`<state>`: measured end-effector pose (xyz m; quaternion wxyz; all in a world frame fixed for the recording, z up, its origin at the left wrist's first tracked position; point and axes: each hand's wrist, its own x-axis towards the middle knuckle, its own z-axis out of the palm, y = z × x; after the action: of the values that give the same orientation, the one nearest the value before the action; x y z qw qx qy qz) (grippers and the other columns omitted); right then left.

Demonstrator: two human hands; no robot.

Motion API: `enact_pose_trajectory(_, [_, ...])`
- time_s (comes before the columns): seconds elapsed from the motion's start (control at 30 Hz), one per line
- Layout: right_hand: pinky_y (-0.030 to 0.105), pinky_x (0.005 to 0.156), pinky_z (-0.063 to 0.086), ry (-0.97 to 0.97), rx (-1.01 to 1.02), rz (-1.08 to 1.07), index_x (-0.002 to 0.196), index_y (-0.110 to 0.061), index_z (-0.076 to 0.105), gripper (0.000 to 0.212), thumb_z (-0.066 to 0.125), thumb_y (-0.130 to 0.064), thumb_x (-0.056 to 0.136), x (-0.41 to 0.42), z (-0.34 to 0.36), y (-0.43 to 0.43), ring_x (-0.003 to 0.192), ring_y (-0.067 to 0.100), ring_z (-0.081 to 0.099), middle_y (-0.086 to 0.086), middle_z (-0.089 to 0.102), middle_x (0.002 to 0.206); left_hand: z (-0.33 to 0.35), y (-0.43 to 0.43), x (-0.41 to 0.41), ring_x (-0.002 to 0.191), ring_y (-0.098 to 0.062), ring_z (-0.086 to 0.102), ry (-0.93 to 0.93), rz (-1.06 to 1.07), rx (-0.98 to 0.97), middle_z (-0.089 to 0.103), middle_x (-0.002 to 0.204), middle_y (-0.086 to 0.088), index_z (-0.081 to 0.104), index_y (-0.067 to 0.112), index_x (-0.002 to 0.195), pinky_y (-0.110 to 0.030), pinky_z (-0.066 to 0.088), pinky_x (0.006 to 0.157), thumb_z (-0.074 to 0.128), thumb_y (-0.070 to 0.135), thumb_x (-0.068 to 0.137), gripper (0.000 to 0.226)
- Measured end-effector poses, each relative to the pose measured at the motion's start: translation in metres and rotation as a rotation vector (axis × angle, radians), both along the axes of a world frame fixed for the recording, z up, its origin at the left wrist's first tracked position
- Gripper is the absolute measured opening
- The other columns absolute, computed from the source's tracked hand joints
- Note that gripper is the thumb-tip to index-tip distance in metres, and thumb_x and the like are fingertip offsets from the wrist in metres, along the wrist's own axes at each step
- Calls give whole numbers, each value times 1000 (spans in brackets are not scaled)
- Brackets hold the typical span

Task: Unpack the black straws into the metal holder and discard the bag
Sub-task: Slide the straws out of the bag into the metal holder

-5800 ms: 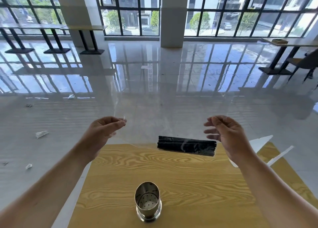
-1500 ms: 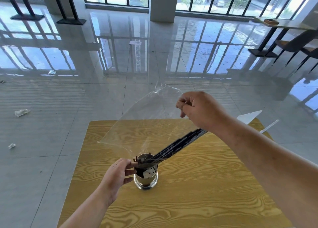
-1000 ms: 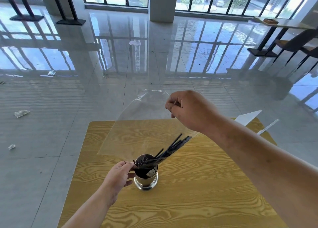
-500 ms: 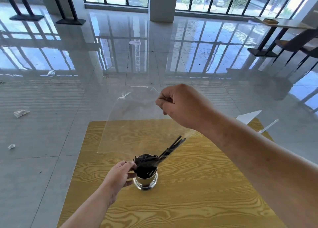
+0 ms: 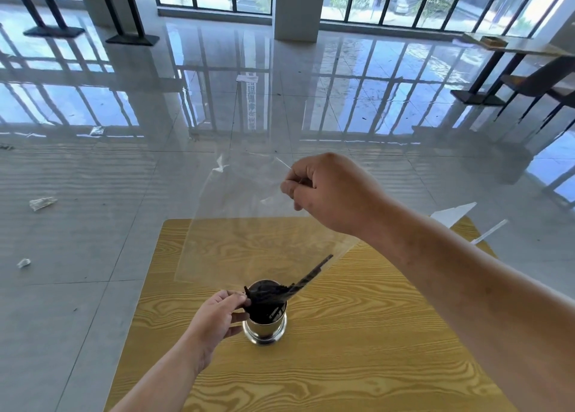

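While the left hand (image 5: 214,313) pinches the bag mouth at the rim of the metal holder (image 5: 264,329) on the bench (image 5: 357,365), most black straws (image 5: 306,278) sit inside, a few slanting up-right toward the right hand (image 5: 329,194), clenched on the clear bag (image 5: 245,225) above and beyond.

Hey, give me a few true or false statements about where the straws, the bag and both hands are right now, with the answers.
1. The right hand pinches the clear plastic bag up above the table. True.
2. The metal holder lies tipped on its side. False: it stands upright on the table.
3. Most black straws sit in the holder, and a few lean out to the right. True.
4. The left hand rests flat on the table, far from the holder. False: its fingers are at the holder's rim, beside the straws.
5. The bag is crumpled on the floor. False: it hangs from the right hand.
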<state>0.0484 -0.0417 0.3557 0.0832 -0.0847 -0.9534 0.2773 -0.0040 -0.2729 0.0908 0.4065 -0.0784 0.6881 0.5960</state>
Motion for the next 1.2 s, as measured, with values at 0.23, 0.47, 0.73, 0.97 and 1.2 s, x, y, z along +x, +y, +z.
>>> enact_pose_trajectory(0.23, [34,71,59,32,24,-3,81,-33,71,23,68,-34,104,-1,13,7,72,8,68,-8,76,77,3,2,1,90,-22,73,-4,5,-15,83,105,-5,72,17,102,-41,57,81,67,15,99,6])
enact_pose_trajectory(0.47, [29,61,50,-30,0,3,86,-27,75,21,68,-35,104,-1,1,1,59,2,60,-7,76,78,5,10,4,89,-19,73,76,-55,-76,81,94,-3,72,13,107,-43,57,89,72,16,97,10])
enact_pose_trajectory(0.73, [26,60,46,-66,-39,-18,82,-32,71,23,67,-36,104,0,-16,-4,65,5,62,-8,75,79,3,9,3,87,-19,74,85,-73,-91,81,90,-1,72,13,103,-39,56,83,73,16,96,8])
enact_pose_trajectory(0.97, [25,58,39,-70,-4,-16,71,-36,61,33,67,-36,104,-2,-12,-7,59,0,54,-12,66,69,4,6,1,90,-20,75,85,-69,-96,82,103,-10,73,13,105,-40,56,84,74,18,95,11])
enact_pose_trajectory(1.2, [25,58,37,-89,25,7,78,-33,65,27,66,-36,104,-5,-18,-12,62,1,56,-9,71,75,5,8,3,91,-21,74,90,-81,-118,82,101,-9,72,11,106,-42,56,87,72,16,96,12])
